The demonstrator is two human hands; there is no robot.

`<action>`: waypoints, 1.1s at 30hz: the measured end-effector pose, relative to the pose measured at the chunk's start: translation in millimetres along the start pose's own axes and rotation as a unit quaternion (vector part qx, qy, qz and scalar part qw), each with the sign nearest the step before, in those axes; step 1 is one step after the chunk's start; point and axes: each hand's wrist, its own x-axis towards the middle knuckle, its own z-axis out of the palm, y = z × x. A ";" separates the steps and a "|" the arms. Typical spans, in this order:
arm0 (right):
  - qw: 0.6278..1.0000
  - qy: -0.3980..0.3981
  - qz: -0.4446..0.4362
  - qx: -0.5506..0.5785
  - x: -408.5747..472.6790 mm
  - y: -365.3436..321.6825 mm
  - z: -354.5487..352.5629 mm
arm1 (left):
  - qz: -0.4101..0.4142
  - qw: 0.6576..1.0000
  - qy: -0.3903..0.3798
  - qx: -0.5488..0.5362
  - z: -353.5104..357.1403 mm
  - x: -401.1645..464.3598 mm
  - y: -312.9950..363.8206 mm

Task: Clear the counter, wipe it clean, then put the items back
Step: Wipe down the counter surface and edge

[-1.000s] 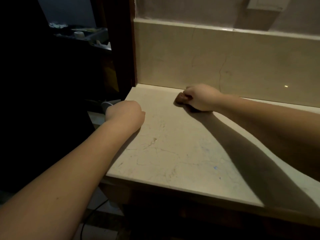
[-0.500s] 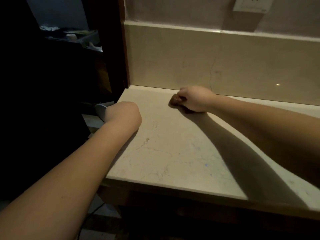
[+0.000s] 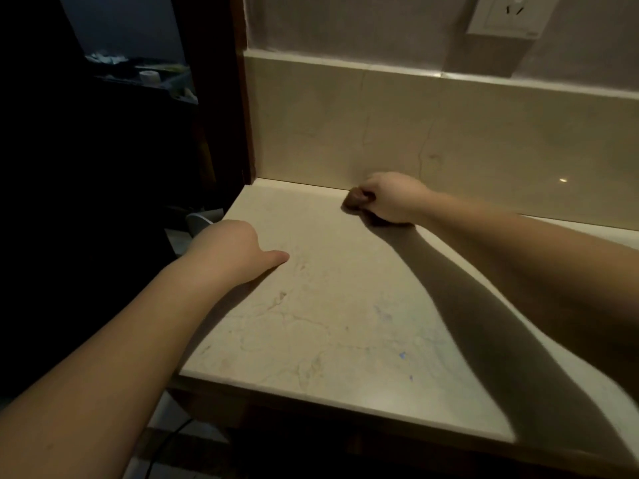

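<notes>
The pale, veined stone worktop [image 3: 345, 323] filled the centre and lower right of the frame, its front edge running across the bottom and its left edge dropping into a dark gap. The right hand [image 3: 392, 198] lay at the upper centre, against the foot of the beige backsplash [image 3: 449, 133], knuckles up and fingers curled under. Its grip was bunched round a small brown cloth [image 3: 355, 198], only a wad of which poked out on the left side of the fist, pressed to the worktop right where it met the backsplash. The forearm stretched in from the right edge and threw a broad shadow over the stone below it.

The left hand [image 3: 230, 248] sat at the centre left, resting on the worktop's left edge. Its thumb lay straight on the stone, pointing right; the fingers dropped over the edge out of sight, so whether that grip was spread or clenched could not be told, though nothing showed in it.

In the upper right corner a white wall socket [image 3: 508, 13] sat above the backsplash. Upper left, in the dark, a shelf [image 3: 148, 76] carried dim clutter, possibly a roll of tape.
</notes>
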 end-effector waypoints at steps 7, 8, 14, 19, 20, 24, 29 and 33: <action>1.000 0.004 0.023 -0.002 2.9 5.2 4.5 | 0.004 1.000 -0.007 0.014 -2.6 -1.8 1.0; 0.999 -0.004 0.028 -0.021 -2.4 14.3 4.7 | 0.006 1.000 -0.010 0.019 -2.6 -1.8 0.6; 0.990 -0.007 0.096 -0.100 1.1 26.7 0.7 | 0.009 0.999 -0.020 0.032 -5.7 -2.1 2.4; 0.999 0.015 0.022 -0.039 1.8 3.9 7.0 | 0.008 0.999 -0.021 0.031 -6.1 -1.1 2.3; 0.999 0.011 0.010 -0.040 -5.8 4.4 6.5 | 0.008 0.999 -0.019 0.032 -5.8 -0.6 1.7; 0.997 -0.040 -0.021 -0.068 -37.4 25.1 -3.7 | 0.007 0.999 -0.017 0.037 -4.9 2.1 0.0; 0.996 -0.011 0.036 -0.075 -15.3 30.0 -5.4 | 0.002 0.999 -0.017 0.044 -6.0 0.3 1.5; 0.999 0.017 0.030 -0.037 -0.5 9.8 2.2 | 0.005 0.999 -0.007 0.052 -4.5 -2.0 2.6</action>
